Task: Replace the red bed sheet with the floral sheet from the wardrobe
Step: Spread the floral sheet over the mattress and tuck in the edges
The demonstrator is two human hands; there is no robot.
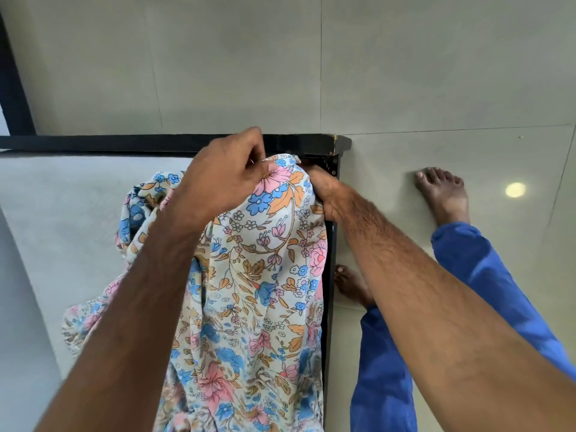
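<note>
The floral sheet (265,275), white with pink, blue and orange flowers, lies bunched over the far right corner of the bare grey mattress (62,213). My left hand (224,179) pinches the sheet's top edge at that corner. My right hand (324,194) grips the sheet's edge on the mattress side, pressed against the black bed frame (330,151); its fingers are partly hidden by cloth. No red sheet is in view.
The black frame runs along the mattress's far edge and down its right side. My bare feet (442,194) and blue trouser legs (383,369) stand on the glossy tiled floor (405,73) right of the bed. A dark post (12,73) rises at far left.
</note>
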